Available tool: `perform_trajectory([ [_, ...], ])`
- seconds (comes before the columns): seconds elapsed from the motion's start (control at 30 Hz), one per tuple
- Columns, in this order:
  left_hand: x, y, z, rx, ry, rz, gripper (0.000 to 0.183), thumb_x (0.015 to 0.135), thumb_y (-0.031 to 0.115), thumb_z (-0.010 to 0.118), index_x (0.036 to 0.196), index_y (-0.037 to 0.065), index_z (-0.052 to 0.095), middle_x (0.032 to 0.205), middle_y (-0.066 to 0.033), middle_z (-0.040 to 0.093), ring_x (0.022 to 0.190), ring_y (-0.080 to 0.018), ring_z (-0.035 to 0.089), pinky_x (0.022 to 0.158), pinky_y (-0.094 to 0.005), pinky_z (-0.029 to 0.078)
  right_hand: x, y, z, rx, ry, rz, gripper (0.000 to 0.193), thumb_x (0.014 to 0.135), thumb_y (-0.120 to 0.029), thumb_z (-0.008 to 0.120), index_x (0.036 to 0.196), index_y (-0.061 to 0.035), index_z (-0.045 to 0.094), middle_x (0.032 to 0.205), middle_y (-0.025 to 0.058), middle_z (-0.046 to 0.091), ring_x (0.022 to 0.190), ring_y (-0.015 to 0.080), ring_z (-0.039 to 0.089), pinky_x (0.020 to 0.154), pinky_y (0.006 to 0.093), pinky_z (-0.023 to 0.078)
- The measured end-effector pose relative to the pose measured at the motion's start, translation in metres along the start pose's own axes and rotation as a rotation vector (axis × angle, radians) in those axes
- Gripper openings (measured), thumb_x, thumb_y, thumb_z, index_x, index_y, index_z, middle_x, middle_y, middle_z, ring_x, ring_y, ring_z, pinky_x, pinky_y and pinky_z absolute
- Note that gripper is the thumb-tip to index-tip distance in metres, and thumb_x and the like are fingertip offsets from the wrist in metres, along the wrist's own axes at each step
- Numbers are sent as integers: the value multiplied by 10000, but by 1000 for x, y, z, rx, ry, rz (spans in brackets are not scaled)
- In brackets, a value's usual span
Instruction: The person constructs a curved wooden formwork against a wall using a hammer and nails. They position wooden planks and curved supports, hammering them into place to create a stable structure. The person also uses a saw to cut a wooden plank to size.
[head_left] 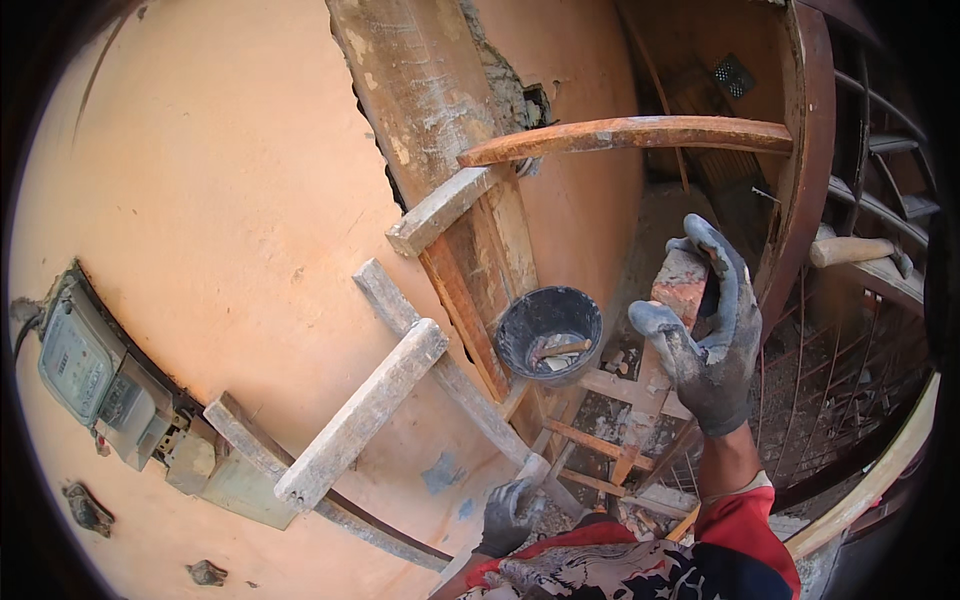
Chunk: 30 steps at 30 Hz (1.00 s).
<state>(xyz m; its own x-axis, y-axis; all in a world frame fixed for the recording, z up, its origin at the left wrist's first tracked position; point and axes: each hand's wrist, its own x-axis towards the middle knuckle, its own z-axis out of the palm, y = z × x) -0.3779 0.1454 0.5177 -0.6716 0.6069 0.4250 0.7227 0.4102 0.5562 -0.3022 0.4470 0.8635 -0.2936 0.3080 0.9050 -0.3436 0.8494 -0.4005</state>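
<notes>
My right hand (pixel 715 345), in a grey and black work glove, is raised at the right of centre. Its thumb and fingers are closed around a broken piece of brick (pixel 680 285), reddish with grey mortar on it. Low in the view, my left hand (pixel 507 517) wears a matching glove. Its fingers are curled beside the lower end of a slanting wooden beam (pixel 480 405); whether they grip the wood cannot be made out. Between the hands and the wall, a black bucket (pixel 549 335) contains a wooden-handled tool (pixel 563 349) and some pale material.
Rough timbers (pixel 365 410) jut out from the orange wall (pixel 230 200), near an electricity meter (pixel 80 350). A curved wooden bar (pixel 630 133) spans the top. At right, a hammer-like wooden handle (pixel 850 251) lies on a ledge. Rubble and slats (pixel 600 440) show far below.
</notes>
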Motion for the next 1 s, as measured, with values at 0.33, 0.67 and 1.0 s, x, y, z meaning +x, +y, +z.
perform_trajectory([
  [0.33,216,120,1,-468,269,186,575,995,199,720,1438,-69,471,1371,-254,614,1262,-386,611,1055,-445,484,140,-50,59,70,242,-375,901,828,-396,899,1507,20,476,1366,206,618,1167,322,659,1006,447,534],
  [0.67,359,122,-100,-462,477,98,425,1057,224,634,1346,-70,534,1234,-251,666,1085,-370,675,965,-441,511,-127,131,144,153,-290,127,1002,849,-415,874,1559,69,358,1492,274,500,1374,414,519,1145,483,429],
  [1.0,459,116,-182,-187,621,85,476,1090,331,580,1321,-85,565,1216,-293,681,1122,-419,659,988,-461,499,-150,149,214,299,-264,307,963,836,-415,873,1538,59,414,1404,287,564,1285,437,573,1113,507,446],
])
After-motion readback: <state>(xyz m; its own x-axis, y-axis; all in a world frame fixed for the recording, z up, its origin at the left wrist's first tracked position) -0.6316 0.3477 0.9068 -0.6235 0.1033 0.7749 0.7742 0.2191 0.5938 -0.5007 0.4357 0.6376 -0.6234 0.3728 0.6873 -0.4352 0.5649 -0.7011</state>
